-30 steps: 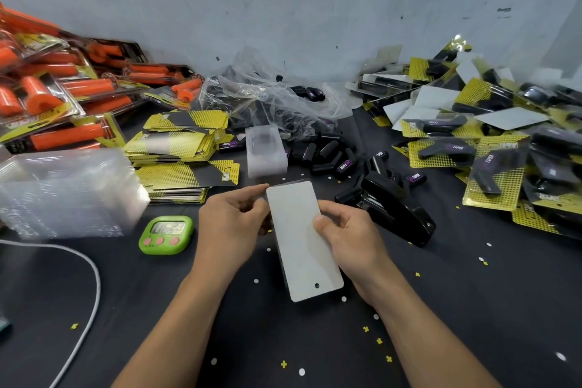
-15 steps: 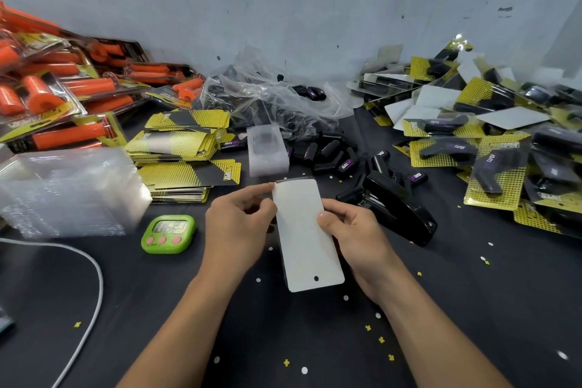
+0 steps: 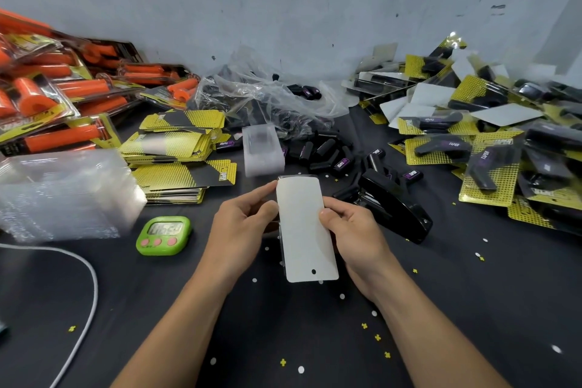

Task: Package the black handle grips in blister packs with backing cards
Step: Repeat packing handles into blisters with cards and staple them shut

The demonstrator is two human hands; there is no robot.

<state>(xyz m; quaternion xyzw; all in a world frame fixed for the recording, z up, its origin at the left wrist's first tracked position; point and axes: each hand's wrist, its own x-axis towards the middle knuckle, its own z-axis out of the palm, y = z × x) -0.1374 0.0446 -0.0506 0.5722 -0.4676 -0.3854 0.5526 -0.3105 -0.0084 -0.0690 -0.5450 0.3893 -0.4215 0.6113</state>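
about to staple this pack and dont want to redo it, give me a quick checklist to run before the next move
1. Pack held on both sides: the left hand pinches the left edge of the backing card, the right hand grips its right edge. Ok.
2. Card's white back up, hang hole at the near end. Ok.
3. Black grip seated in the pack: hidden under the card. Cannot tell.
4. Card fully tucked into the blister: only a clear rim shows at the left edge. Cannot tell.
5. Stapler lying free just right of the right hand, probably within reach. Ok.
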